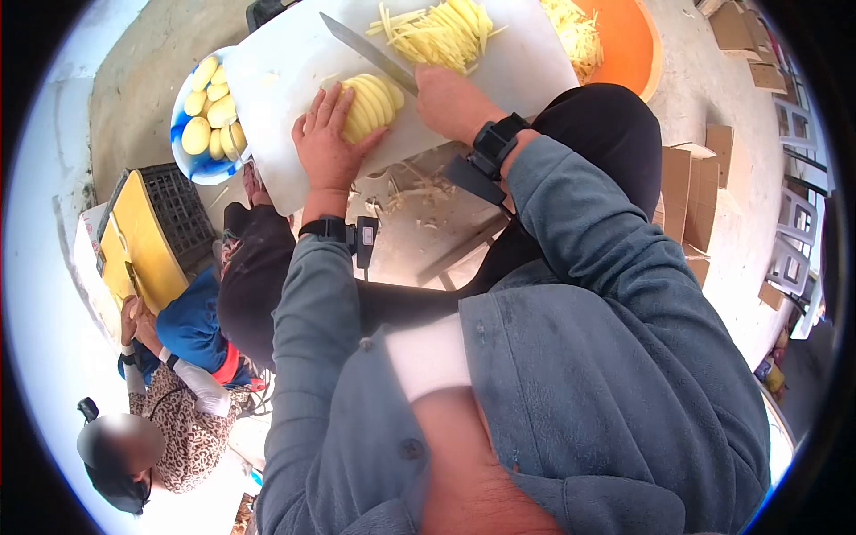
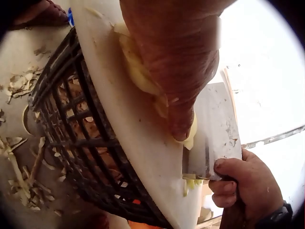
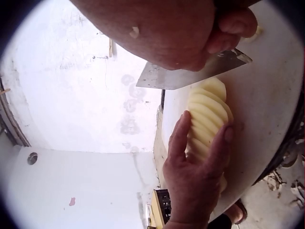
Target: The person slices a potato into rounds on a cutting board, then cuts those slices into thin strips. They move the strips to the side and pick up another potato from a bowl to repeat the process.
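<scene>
A fanned row of potato slices [image 1: 373, 105] lies on the white cutting board [image 1: 276, 98]. My left hand [image 1: 330, 147] holds the row, fingers along one side and thumb along the other, as the right wrist view shows. My right hand [image 1: 450, 102] grips a broad-bladed kitchen knife [image 1: 370, 52] by its handle, which the fingers mostly hide. Its blade [image 3: 183, 76] is just beyond the end slice, tilted over the board. Behind the knife, a heap of potato strips [image 1: 437, 36] lies on the board.
At the left, a blue-and-white basin [image 1: 209, 176] holds peeled potatoes. An orange tub [image 1: 629, 53] with potato strips stands at the right. Below the board sits a black plastic crate [image 2: 95, 133], with peelings on the floor. Another person [image 1: 187, 428] sits at the lower left; cardboard boxes [image 1: 691, 196] stand right.
</scene>
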The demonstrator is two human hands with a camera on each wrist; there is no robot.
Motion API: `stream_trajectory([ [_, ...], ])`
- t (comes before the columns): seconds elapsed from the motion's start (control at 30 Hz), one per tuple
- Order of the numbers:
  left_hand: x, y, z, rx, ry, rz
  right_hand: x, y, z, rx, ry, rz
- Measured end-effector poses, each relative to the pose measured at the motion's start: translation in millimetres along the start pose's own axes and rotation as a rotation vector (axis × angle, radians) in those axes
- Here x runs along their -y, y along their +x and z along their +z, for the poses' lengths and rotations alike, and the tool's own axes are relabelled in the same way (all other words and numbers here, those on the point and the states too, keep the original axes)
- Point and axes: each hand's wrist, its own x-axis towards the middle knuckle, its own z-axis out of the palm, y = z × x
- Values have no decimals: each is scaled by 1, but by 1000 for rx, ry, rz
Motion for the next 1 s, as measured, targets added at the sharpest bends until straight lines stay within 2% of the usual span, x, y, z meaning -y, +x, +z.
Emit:
stream_trajectory([
  [0.23, -19, 13, -12, 47, 67, 32, 4, -1, -3, -27, 15, -6],
  [0.33, -21, 21, -4, 60, 68, 130, 6, -3, -4, -41, 19, -9],
  [0.4, -19, 22, 4, 153, 131, 149, 8, -3, -5, -31, 22, -4],
  [0.7, -14, 15, 10, 122, 101, 145, 5, 2, -2, -8, -1, 36],
  [1.0, -14, 13, 8, 148, 121, 141, 4, 1, -3, -29, 1, -8],
])
